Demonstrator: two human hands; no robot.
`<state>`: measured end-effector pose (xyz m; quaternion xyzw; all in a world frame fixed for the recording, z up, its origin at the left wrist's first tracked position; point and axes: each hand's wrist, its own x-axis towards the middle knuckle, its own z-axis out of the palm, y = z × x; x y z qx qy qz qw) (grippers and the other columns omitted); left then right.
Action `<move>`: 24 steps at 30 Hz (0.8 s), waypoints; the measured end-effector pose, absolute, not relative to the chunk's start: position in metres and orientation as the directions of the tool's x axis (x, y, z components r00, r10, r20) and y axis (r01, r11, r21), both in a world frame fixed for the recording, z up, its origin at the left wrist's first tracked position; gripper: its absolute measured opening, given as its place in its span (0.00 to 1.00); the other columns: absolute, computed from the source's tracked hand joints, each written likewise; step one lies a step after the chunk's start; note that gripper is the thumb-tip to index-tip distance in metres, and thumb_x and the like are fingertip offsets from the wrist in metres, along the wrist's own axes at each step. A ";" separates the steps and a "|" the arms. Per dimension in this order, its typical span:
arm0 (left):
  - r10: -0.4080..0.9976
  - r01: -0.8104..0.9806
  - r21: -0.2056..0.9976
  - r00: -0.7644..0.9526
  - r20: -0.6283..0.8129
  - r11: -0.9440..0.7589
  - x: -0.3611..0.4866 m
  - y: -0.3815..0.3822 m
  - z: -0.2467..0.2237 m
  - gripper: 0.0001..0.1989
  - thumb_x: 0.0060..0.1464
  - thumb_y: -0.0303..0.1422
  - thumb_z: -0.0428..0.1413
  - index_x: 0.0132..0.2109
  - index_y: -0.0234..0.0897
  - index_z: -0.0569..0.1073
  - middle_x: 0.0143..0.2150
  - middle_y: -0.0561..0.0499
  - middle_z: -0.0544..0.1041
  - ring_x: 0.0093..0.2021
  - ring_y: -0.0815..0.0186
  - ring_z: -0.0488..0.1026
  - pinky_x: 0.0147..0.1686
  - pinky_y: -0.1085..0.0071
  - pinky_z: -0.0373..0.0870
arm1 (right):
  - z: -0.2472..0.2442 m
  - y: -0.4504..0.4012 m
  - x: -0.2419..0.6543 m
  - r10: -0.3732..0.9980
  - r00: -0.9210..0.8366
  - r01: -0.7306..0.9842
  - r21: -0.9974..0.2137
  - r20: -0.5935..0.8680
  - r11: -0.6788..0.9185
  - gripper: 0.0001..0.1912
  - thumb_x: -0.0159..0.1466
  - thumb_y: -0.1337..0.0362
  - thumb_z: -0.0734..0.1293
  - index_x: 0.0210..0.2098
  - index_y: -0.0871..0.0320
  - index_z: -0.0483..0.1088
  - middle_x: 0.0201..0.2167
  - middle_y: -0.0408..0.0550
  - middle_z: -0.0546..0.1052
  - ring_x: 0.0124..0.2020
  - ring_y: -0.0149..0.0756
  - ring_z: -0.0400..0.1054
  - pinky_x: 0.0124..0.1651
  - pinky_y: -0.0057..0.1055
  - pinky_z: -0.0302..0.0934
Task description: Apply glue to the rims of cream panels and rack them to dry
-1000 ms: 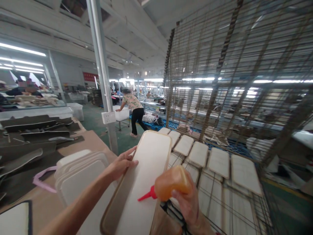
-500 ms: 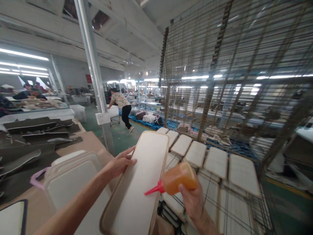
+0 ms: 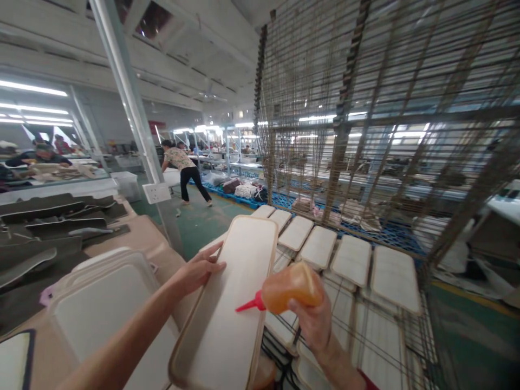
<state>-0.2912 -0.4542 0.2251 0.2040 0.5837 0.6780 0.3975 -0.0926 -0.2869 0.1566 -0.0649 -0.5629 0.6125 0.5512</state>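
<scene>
Step in hand, as I judge it from my end: nozzle positioned at a held panel. Left hand (image 3: 197, 272) grips the long pale panel (image 3: 244, 254) by its left edge, thumb on the face; right hand (image 3: 316, 327) is wrapped round the amber bottle (image 3: 286, 290). Any move I make calls for a steady panel and light squeeze. Panel is central, left of the racked panels (image 3: 352, 260), long axis running away, far end rightward. Red nozzle (image 3: 251, 304) points left, slightly down (contact, I can't tell).

Cut off or blurry
The view's bottom cuts off the long board (image 3: 239, 276); far left, the people (image 3: 43, 154) look fuzzy
</scene>
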 end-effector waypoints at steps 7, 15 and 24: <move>0.817 -0.355 0.935 -0.539 -0.204 -0.001 -0.270 -0.429 0.232 0.48 0.36 0.18 0.63 0.66 0.40 0.58 0.39 0.47 0.81 0.33 0.59 0.79 0.33 0.69 0.74 | 0.182 -0.243 -0.114 0.822 -0.198 -0.627 -0.713 0.534 0.312 0.33 0.45 0.61 0.77 0.49 0.58 0.67 0.41 0.48 0.76 0.38 0.37 0.71 0.45 0.38 0.67; 0.808 -0.333 0.942 -0.543 -0.230 0.044 -0.257 -0.407 0.222 0.49 0.35 0.17 0.60 0.67 0.37 0.57 0.37 0.46 0.81 0.33 0.58 0.78 0.28 0.72 0.73 | 0.166 -0.259 -0.084 0.750 -0.363 -0.585 -0.762 0.553 0.278 0.31 0.43 0.63 0.78 0.46 0.56 0.69 0.38 0.47 0.78 0.36 0.39 0.72 0.40 0.34 0.69; 0.793 -0.331 0.943 -0.566 -0.224 0.030 -0.251 -0.386 0.218 0.46 0.33 0.17 0.59 0.64 0.38 0.62 0.36 0.48 0.81 0.32 0.59 0.78 0.31 0.70 0.73 | 0.147 -0.234 -0.062 0.756 -0.461 -0.602 -0.790 0.465 0.118 0.31 0.44 0.64 0.77 0.48 0.55 0.70 0.39 0.47 0.78 0.35 0.39 0.73 0.41 0.37 0.69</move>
